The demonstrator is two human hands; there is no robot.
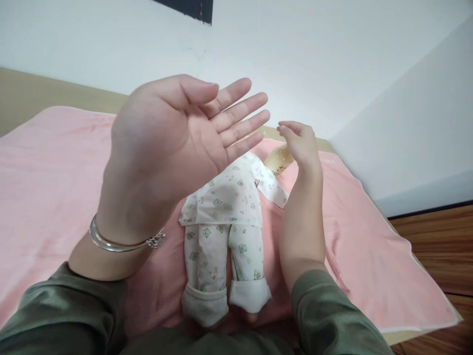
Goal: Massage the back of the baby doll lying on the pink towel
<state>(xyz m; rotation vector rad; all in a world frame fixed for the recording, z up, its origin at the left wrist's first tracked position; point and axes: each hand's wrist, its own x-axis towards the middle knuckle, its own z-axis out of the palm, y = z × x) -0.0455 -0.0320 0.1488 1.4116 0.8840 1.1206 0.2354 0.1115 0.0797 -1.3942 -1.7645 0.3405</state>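
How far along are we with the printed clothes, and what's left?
The top and trousers look laid out, the top's hem over the trousers' waist. Nothing shows in the open left hand; the right hand hovers beyond the sleeve, its grip unclear. Possibly left: the cuffs, which are turned up. I can't confirm they need changing.

Pajamas on the blanket

Soft, muted light, faint shadows, wide-angle stretching toward the edges, left hand slightly blurred
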